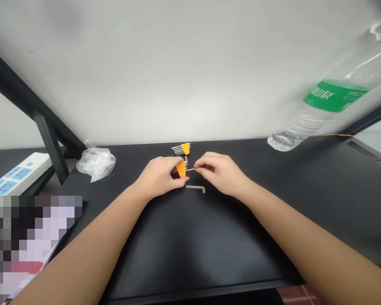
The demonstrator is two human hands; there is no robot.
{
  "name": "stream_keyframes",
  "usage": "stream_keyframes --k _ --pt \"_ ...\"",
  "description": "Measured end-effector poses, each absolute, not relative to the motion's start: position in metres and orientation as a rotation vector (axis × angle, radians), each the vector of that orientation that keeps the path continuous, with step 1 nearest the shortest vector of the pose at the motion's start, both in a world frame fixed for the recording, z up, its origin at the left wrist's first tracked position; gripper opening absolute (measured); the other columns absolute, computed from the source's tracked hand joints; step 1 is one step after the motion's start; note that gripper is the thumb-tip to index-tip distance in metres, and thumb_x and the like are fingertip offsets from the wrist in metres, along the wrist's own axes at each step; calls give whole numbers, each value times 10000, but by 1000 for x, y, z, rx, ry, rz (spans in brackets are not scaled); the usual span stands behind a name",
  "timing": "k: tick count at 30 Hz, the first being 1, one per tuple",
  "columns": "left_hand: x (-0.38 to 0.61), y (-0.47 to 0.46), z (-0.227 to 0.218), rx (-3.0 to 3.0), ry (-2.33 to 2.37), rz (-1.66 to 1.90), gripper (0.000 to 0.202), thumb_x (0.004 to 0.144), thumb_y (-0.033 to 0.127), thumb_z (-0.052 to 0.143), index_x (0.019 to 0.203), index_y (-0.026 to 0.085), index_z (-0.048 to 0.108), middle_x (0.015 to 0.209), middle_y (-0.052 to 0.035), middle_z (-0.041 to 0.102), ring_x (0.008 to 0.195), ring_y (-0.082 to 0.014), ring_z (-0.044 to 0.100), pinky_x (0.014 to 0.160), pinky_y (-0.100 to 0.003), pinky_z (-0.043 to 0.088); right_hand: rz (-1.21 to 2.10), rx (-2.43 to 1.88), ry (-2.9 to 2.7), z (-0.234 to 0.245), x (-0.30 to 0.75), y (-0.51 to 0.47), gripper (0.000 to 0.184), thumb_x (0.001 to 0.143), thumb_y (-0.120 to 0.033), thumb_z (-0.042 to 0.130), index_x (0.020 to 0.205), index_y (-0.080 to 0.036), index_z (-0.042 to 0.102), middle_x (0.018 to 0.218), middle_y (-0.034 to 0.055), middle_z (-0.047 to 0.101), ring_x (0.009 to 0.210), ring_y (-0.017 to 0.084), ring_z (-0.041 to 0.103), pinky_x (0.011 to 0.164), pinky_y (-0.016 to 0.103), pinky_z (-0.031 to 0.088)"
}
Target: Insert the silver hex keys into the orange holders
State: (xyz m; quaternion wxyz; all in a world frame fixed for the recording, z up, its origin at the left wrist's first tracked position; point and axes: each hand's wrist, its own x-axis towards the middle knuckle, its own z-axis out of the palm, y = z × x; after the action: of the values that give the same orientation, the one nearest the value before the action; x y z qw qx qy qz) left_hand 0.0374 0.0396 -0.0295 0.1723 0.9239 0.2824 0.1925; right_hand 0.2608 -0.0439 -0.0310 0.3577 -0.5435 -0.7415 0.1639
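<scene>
Between thumb and fingers, my left hand grips an orange hex key holder above the black table. My right hand pinches the end of a thin metal hex key, which reaches to the holder. Just below, loose L-shaped hex keys lie on the tabletop, their bent ends toward the right. Behind my hands rests a second orange holder with several hex keys through it. A short bent key end shows upright by the held holder.
A crumpled clear plastic bag lies at the left. Beyond it are a black metal frame bar and a white power strip. A large clear bottle with a green label stands at the right, near the pale wall.
</scene>
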Motion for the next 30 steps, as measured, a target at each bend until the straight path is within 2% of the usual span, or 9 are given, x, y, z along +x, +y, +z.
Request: stream_keyframes --k 4,9,16,20,30 --pt "38 38 -29 2644 755 551 232 831 422 726 908 221 640 770 22 659 678 -149 580 623 -258 383 571 -1399 -1813 -35 251 -44 171 873 -110 613 934 -227 720 957 23 681 810 161 646 733 301 513" --pt "37 37 -30 2622 771 581 223 827 404 733 922 224 642 753 36 649 653 -134 569 623 -253 387 622 -1417 -1835 -38 248 -42 124 897 -150 603 891 -224 703 917 12 682 754 149 636 691 295 498" --pt "38 37 -31 2617 773 582 236 819 417 741 905 219 645 762 24 660 661 -142 581 624 -255 400 451 -1498 -1954 -41 252 -37 83 905 -177 634 844 -203 684 839 12 665 730 146 600 680 286 456" --pt "37 39 -32 2597 797 594 246 819 415 739 944 217 666 806 11 686 686 -151 603 647 -261 423 380 -1552 -2079 -39 261 -36 106 888 -138 608 849 -198 686 866 32 676 765 163 601 703 294 449" --pt "36 42 -34 2582 832 582 283 832 449 723 994 223 676 863 4 703 724 -159 620 681 -267 443 701 -1558 -2308 -21 278 -46 142 849 -167 627 882 -216 756 938 35 710 743 158 631 665 273 462"
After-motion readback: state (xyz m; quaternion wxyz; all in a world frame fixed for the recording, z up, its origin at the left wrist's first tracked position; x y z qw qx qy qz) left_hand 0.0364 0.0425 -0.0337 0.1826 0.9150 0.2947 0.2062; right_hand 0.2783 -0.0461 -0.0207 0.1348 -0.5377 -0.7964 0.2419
